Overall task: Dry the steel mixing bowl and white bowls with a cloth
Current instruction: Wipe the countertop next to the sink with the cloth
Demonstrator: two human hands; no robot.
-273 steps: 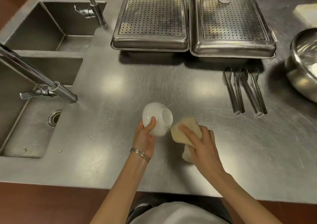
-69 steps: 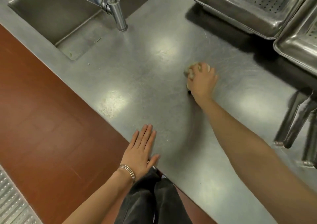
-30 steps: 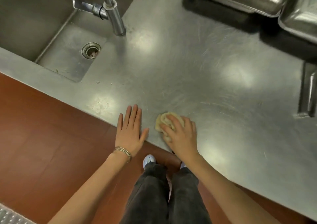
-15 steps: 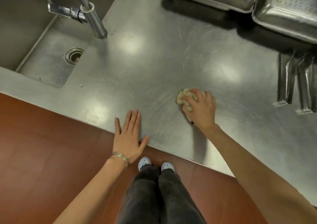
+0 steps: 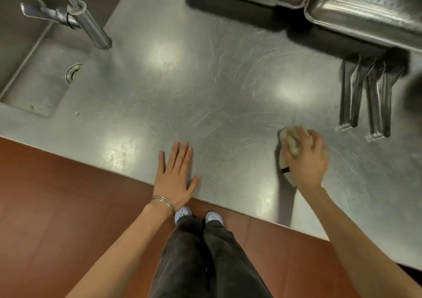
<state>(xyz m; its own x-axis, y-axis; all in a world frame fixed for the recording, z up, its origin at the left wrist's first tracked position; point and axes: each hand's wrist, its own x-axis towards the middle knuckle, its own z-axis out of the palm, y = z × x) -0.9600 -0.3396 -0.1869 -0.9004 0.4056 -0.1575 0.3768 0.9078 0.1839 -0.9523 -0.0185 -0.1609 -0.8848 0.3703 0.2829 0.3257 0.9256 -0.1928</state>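
Observation:
My right hand (image 5: 307, 158) is closed on a crumpled beige cloth (image 5: 288, 138) and presses it onto the steel counter (image 5: 217, 87), right of centre near the front edge. My left hand (image 5: 174, 176) lies flat and open on the counter's front edge with fingers spread, holding nothing; thin bangles circle its wrist. No white bowl and no steel mixing bowl appears in this view.
A sink (image 5: 34, 76) with a drain and a faucet (image 5: 84, 21) lies at the left. Two perforated steel trays (image 5: 365, 14) stand along the back. Steel tongs (image 5: 365, 101) lie at the right, just beyond the cloth. Red-brown floor and my legs show below the counter edge.
Over the last second my right hand slid the cloth along the counter from beside my left hand out to the right, toward the tongs. My left hand stayed flat at the edge.

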